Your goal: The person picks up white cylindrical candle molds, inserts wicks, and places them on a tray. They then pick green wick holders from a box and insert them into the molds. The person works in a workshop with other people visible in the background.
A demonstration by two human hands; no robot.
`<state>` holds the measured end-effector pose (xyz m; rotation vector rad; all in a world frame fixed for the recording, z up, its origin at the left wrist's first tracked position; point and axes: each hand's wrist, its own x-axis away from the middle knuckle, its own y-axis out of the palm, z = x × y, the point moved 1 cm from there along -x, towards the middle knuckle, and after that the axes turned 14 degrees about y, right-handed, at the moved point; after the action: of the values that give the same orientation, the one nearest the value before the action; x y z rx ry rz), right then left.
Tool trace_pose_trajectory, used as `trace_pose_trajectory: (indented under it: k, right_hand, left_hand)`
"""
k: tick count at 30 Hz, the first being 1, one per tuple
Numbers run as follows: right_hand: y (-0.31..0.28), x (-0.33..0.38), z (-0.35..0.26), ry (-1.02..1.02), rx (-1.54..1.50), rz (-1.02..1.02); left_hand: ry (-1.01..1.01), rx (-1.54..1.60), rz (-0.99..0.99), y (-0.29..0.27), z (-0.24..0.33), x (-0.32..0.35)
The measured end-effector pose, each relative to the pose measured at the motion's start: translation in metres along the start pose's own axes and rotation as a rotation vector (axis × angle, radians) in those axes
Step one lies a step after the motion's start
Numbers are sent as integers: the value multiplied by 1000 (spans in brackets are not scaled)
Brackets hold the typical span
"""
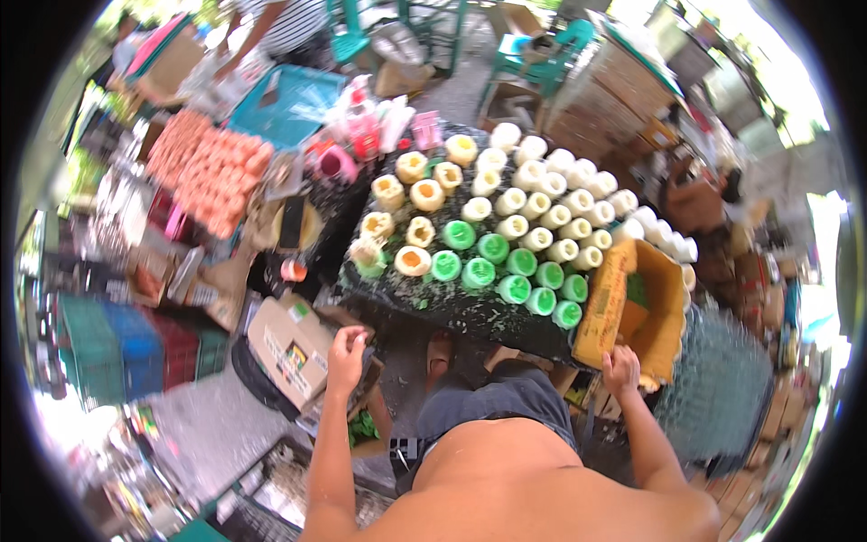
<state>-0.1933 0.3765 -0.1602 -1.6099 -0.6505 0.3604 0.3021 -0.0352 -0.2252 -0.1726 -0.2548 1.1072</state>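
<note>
My right hand (621, 369) closes on the near edge of a yellow cut-open plastic container (603, 307), which rests tilted at the table's right corner. Something green shows inside it. My left hand (346, 359) is raised beside the table's front edge, fingers curled together; what they hold, if anything, is too small to make out. In front of me, the black table (424, 298) carries rows of white candle-like cylinders (553, 217). Nearer stand several green-topped ones (479, 273), and to the left are cream ones with orange or yellow middles (427, 194).
A cardboard box (289, 348) stands left of my left hand. Stacked salmon-coloured pieces (217, 176), a blue tray (287, 104) and a dark phone-like slab (292, 222) lie at the far left. Coloured crates (135, 348) stand left; clear bottle-like pieces (718, 384) right. Another person (284, 27) works behind.
</note>
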Motion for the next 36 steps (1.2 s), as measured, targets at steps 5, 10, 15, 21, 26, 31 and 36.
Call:
trace_pose_trajectory:
  k: [5, 10, 15, 21, 26, 31, 36]
  right_hand:
    - [3, -15, 16, 316, -528, 166]
    - [0, -28, 7, 599, -498, 274]
    - [-2, -20, 1, 670, -380, 252]
    - [2, -18, 0, 666, -332, 324]
    - [2, -27, 1, 706, -318, 315]
    - [-2, -22, -4, 713, -336, 270]
    - [3, -9, -1, 730, -347, 320]
  left_hand:
    - [-34, 184, -58, 3, -3, -18]
    - [-3, 133, -233, 36, 62, -34]
    - [86, 13, -497, 79, 103, -36]
    - [128, -100, -670, 100, 107, -43]
    - [160, -189, -758, 91, 98, -51]
    - [225, -311, -765, 92, 109, -69]
    - [251, -259, -790, 118, 137, -65]
